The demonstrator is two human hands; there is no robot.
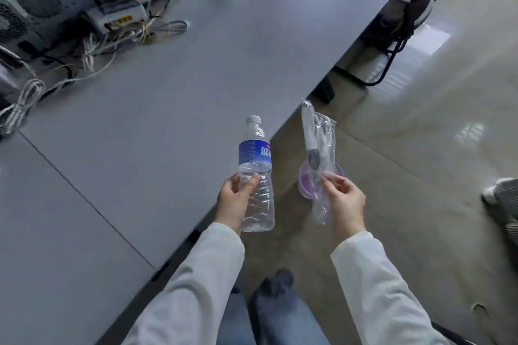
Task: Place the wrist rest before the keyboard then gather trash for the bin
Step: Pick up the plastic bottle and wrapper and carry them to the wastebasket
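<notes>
My left hand (235, 199) grips an empty clear plastic bottle (256, 173) with a blue label and white cap, held upright over the desk's front edge. My right hand (343, 199) pinches a crumpled clear plastic wrapper (319, 148) that sticks upward, held over the floor. Behind the wrapper, low on the floor, a round bin with a purple liner (305, 179) shows partly. Neither a keyboard nor a wrist rest is in view.
The grey desk (168, 92) runs diagonally; a computer case (36, 5), a router (117, 12) and tangled cables (84, 56) sit at its far left. Black cables (392, 56) hang past the desk's right edge. Another person's shoe (493, 190) is at right on the tiled floor.
</notes>
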